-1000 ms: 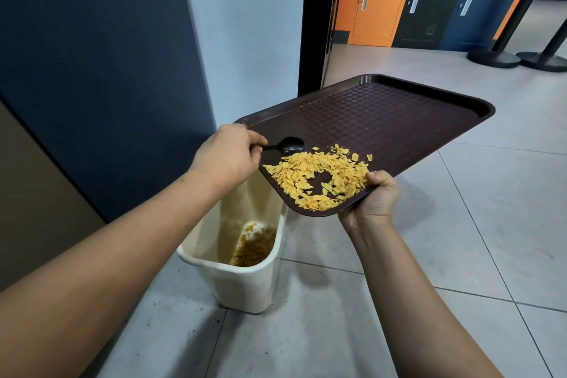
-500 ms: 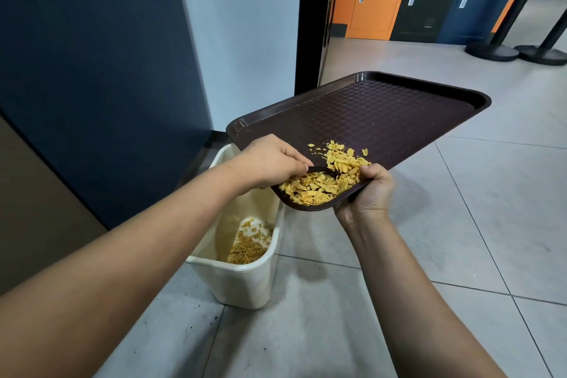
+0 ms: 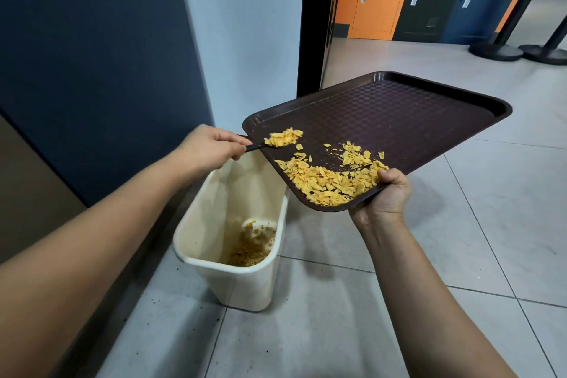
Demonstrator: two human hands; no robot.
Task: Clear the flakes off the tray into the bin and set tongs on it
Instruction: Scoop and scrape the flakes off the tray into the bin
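1. Since the earlier frame, the left hand (image 3: pixel 208 147) is lifting a black plastic spoon (image 3: pixel 260 146), now loaded with flakes, over the tray's left corner.
2. The right hand (image 3: pixel 385 196), fingers curled, is gripping the near edge of the dark brown rectangular plastic tray (image 3: pixel 399 113).
3. The yellow flakes (image 3: pixel 328 178) are lying at the tray's near corner, above the cream plastic bin (image 3: pixel 245 282).

Bright, even light; wide-angle edge distortion

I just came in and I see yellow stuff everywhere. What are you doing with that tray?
A person is cleaning cereal-like flakes off a brown tray. The right hand holds the tray's near corner, tilted over a cream bin on the floor. The left hand grips a black spoon loaded with flakes near the tray's edge, above the bin. Some flakes already lie at the bottom of the bin, but a big pile is left on the tray.
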